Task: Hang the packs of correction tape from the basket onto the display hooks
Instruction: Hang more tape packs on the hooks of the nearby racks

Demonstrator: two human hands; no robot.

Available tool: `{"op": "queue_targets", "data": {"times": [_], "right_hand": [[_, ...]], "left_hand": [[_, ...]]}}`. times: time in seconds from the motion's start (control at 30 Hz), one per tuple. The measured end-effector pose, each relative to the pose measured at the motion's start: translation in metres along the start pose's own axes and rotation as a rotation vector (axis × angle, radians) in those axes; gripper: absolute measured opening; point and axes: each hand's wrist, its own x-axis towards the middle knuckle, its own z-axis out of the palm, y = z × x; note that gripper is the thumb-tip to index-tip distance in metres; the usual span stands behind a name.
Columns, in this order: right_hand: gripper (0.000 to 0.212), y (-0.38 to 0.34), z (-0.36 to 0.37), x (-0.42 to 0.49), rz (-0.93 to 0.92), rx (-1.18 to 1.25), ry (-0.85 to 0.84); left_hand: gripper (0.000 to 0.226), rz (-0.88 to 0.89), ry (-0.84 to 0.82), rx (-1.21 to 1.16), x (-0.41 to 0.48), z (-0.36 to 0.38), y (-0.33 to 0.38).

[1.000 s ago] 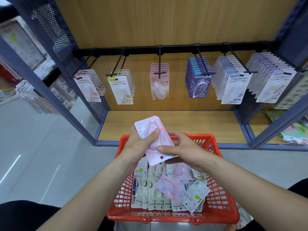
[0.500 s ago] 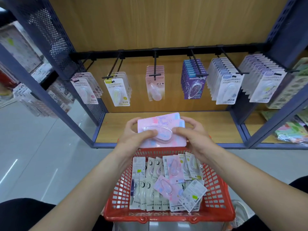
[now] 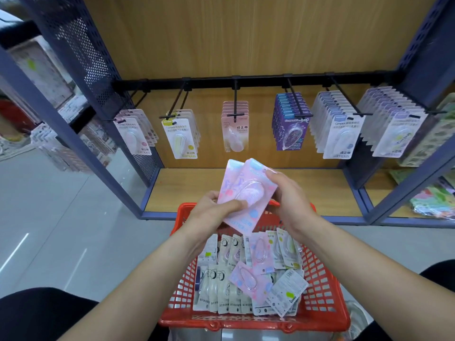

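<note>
Pink card, slightly fanned: you hold two pink packs (image 3: 248, 190), perhaps more behind them, above the far rim of the red basket (image 3: 258, 324). Your left hand (image 3: 214, 212) pinches their lower edge from seven o'clock, thumb across the front beside the blister. Your right hand (image 3: 289, 200) curls round the top right corner from three o'clock. Both hands are closed on the stack; neither is free.

The step in hand looks like squaring the stack and turning it upright for hanging. The two cards sit offset, so tap their edges level until the hang holes line up. I cannot make out the holes from here. Turn the blister faces toward you, like the packs already hung.

Choose the hook before you reach. The centre hook (image 3: 235, 102), at twelve o'clock from your hands on the black rail (image 3: 258, 81), carries pink packs. The far-left packs (image 3: 134, 136) at ten o'clock are pinkish too. Their print is too blurred to say which matches, so compare the cards yourself.

Then shift your grip to the sides of the cards, leave the top edge bare, and slide the holes straight along the hook. Go in at an angle and the thin card may tear. Loose packs (image 3: 246, 279) lie in the basket at six o'clock.
</note>
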Motion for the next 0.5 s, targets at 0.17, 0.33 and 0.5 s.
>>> {"op": "queue_targets", "data": {"times": [0.17, 0.33, 0.5], "right_hand": [[0.024, 0.007, 0.018, -0.016, 0.072, -0.031, -0.050], [0.031, 0.002, 0.025, -0.025, -0.121, 0.032, 0.150], [0.027, -0.017, 0.023, -0.030, -0.237, 0.021, 0.218]], "left_hand": [[0.071, 0.033, 0.060, -0.147, 0.002, 0.001, 0.010], [0.062, 0.087, 0.027, -0.236, -0.001, 0.017, 0.023], [0.081, 0.231, 0.072, -0.137, -0.005, 0.035, 0.040]]}}
